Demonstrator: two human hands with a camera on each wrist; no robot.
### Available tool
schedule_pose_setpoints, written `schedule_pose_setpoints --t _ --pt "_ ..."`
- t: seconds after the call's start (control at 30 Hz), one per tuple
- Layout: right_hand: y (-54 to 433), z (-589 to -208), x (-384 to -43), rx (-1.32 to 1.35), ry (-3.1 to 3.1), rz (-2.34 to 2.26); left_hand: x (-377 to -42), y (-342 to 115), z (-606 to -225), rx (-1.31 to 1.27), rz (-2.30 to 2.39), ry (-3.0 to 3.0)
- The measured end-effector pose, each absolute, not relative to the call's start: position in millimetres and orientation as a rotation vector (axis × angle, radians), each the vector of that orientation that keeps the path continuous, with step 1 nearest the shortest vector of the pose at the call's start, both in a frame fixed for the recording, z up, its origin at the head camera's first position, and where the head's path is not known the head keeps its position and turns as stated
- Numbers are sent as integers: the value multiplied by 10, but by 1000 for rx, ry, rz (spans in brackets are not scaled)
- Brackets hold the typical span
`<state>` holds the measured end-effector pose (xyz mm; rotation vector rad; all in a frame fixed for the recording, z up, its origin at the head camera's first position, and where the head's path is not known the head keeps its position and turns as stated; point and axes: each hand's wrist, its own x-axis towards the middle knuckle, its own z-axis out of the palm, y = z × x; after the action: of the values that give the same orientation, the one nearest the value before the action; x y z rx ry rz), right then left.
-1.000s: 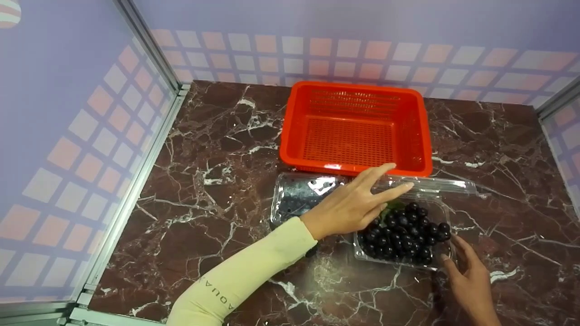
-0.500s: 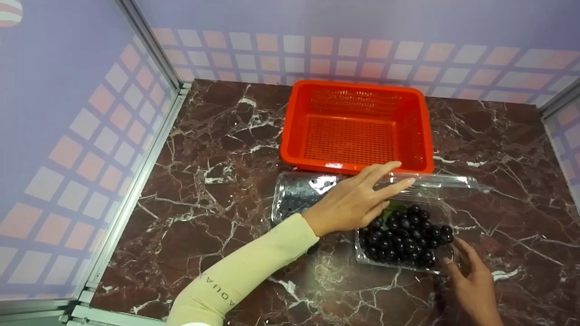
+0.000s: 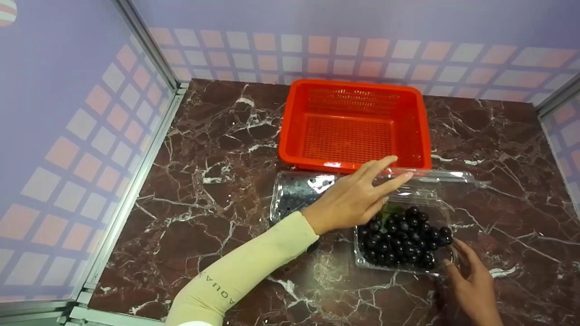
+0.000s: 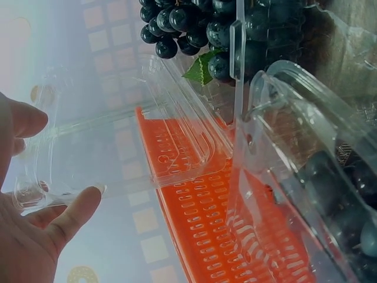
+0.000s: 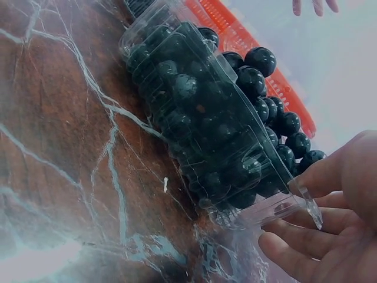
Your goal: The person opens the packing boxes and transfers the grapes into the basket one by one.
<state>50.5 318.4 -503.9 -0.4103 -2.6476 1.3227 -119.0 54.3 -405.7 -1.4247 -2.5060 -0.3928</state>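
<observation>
Dark grapes (image 3: 403, 240) fill an open clear plastic box (image 3: 376, 265), and a green leaf (image 3: 393, 209) lies at their far side. My left hand (image 3: 351, 199) reaches over from the left and holds the end of the raised hinged lid (image 3: 435, 179); in the left wrist view the lid's corner sits between thumb and fingers. My right hand (image 3: 473, 276) grips the box's right end near the front corner. In the right wrist view its thumb is at the rim, with the other fingers around the outside wall. Several grapes stand above the rim.
A red perforated basket (image 3: 349, 140) stands right behind the boxes. Left of the open box, partly under my left arm, lies a second clear box (image 3: 297, 194) with dark fruit. The marbled table (image 3: 217, 158) ends at purple panels at the back and sides.
The left hand has shifted slightly away from me, and the lid has risen a little with it, showing more of the box's far side. The right hand stays on the box's corner.
</observation>
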Motion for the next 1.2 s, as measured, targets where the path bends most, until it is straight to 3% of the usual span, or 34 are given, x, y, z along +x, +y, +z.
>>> schedule_pose_setpoints --t 1.2 --pt "3182 -5066 619 -383 -2575 1364 -1263 629 -4001 -1262 -219 -2586"
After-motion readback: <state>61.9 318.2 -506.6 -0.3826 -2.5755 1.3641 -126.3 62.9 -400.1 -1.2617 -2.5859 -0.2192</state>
